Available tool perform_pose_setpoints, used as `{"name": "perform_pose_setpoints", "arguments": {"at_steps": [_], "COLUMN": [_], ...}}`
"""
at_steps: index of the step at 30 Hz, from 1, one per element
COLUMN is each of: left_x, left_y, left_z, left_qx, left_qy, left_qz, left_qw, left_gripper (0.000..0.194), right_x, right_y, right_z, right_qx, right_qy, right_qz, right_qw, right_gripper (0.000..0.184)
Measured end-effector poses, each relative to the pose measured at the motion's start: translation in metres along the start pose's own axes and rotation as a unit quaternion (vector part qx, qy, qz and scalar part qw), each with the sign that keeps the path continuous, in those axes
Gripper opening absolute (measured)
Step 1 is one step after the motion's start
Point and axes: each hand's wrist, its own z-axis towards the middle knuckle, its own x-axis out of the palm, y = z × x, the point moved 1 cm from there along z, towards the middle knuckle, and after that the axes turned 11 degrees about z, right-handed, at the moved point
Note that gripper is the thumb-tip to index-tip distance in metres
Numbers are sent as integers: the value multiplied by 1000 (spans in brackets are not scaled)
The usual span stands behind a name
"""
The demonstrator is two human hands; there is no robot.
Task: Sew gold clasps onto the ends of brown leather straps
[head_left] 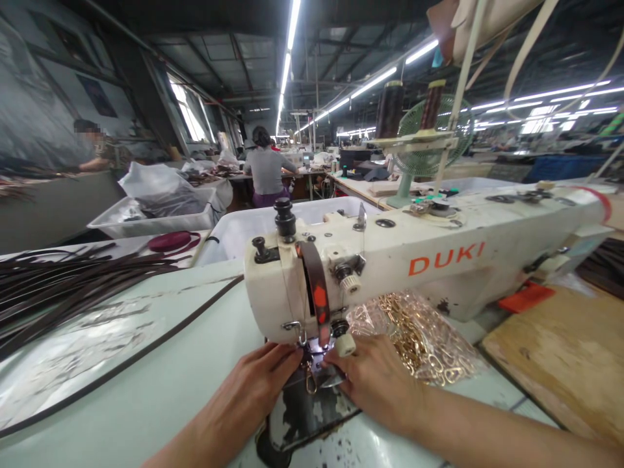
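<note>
A white sewing machine (419,260) marked DUKI stands before me, its lit needle area low at the left end. At the needle, a gold snap hook (311,381) hangs from a short dark strap end (307,356). My left hand (266,377) is closed, its fingertips pressed at the strap just left of the needle. Just right of the needle is my right hand (373,374), thumb and fingers drawn together by the metal plate; whatever they pinch is hidden. A worn dark bed plate (312,416) lies below the hands.
A clear bag of gold hooks and rings (414,338) lies behind my right hand. Many dark straps (88,286) spread at the left, and one long strap (146,361) curves across the table. A brown board (560,351) is at right. White bins (224,224) and seated people are beyond.
</note>
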Motion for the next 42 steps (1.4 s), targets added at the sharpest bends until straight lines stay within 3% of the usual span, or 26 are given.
{"name": "perform_pose_setpoints", "arguments": {"at_steps": [4,9,14,21,24,27,29,36,42], "left_x": [-2,-2,-1,-9,-10,-10,-10,-16,-16], "left_y": [-1,4,15,14,14,12,11,5,2], "left_z": [2,4,8,19,19,16,15,18,20], "left_qx": [-5,-33,-104,-21,-9,-9,-10,-7,-19], "left_qy": [14,-9,1,29,28,15,3,-19,-14], "left_qz": [-14,-44,-119,-66,-50,-31,-19,11,24], "left_qw": [1000,998,987,997,998,999,1000,1000,999], "left_gripper": [27,25,19,21,20,20,20,20,18], "right_x": [-2,-2,4,-4,-9,-9,-7,-4,0], "right_y": [-1,1,0,-2,5,13,16,23,30], "right_z": [4,10,17,19,8,0,-1,4,4], "right_qx": [28,62,62,64,-8,-139,-188,-245,-246], "right_qy": [-8,8,38,39,53,101,115,95,65], "right_qz": [11,16,16,100,83,-20,-84,-130,-132], "right_qw": [1000,998,997,992,995,985,972,956,958], "right_gripper": [12,15,32,24,22,17,15,30,26]}}
